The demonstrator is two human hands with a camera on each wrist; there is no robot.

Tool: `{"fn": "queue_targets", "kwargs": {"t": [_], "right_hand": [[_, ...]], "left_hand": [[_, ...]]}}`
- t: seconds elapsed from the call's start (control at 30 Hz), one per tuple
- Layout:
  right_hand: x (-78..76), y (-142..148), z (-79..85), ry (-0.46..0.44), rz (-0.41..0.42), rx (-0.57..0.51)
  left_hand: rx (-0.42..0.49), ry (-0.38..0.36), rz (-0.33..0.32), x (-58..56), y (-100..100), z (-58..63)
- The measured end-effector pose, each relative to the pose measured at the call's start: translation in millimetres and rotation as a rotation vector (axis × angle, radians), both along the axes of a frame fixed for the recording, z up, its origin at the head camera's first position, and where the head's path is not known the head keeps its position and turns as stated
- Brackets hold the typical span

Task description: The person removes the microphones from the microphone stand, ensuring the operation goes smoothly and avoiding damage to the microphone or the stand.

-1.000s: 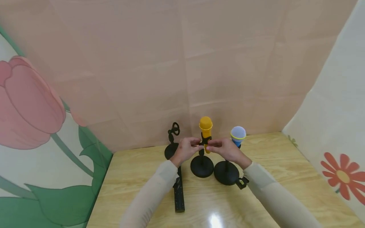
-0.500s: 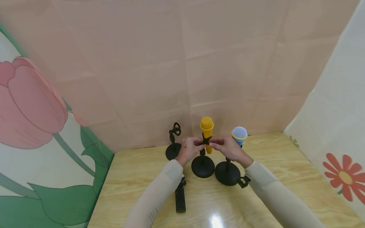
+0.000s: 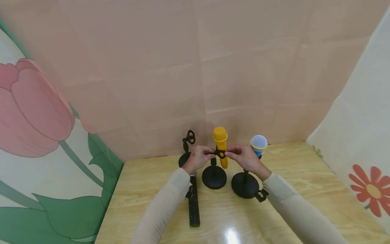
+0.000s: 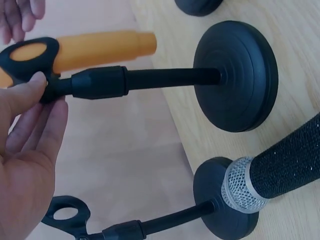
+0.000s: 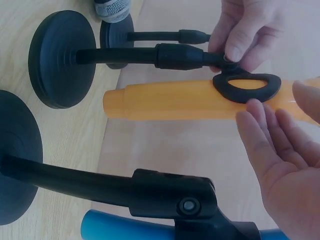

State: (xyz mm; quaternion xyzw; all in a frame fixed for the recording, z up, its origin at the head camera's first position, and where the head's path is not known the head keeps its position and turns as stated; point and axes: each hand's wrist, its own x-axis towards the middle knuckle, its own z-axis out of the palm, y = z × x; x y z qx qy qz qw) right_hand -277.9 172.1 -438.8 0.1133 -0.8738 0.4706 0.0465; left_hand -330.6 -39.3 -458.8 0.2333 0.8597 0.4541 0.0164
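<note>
The yellow microphone [image 3: 220, 134] stands nearly upright in the ring-shaped clip [image 5: 247, 87] of the middle black microphone stand [image 4: 170, 78]. My left hand [image 4: 30, 130] pinches the stand's joint just below the clip, thumb on one side and fingers on the other. From the right, my right hand [image 5: 287, 150] holds its fingers fairly straight, fingertips at the clip's rim against the yellow microphone. Its thumb is apart from the fingers. A blue microphone [image 3: 258, 144] sits in the right-hand stand [image 3: 245, 185], close to my right wrist.
Behind my left hand is another black stand [image 3: 189, 137], its ring clip holding nothing. A black sparkly microphone [image 3: 194, 206] with a silver mesh head lies on the wooden table [image 3: 146, 189], partly under my left forearm. A pinkish backdrop [image 3: 152, 84] rises behind the table.
The middle stand has shifted slightly left, widening the gap to the right-hand stand. Its clip has turned, so the ring now shows more to the head camera. Both hands have stayed near the clip.
</note>
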Motion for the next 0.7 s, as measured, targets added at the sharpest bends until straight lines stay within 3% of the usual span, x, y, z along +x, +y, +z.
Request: {"fn": "queue_targets", "kwargs": {"t": [0.27,0.7], "right_hand": [[-1.8,-4.2,0.5,0.004,-0.054,-0.013],[-14.7,-12.7,-2.4,0.051,-0.033,-0.117]], "left_hand": [[-0.005,-0.024,-0.027,-3.8,-6.9,-1.3],[0.009,-0.079,-0.040,-8.4,-10.4,-2.6]]}}
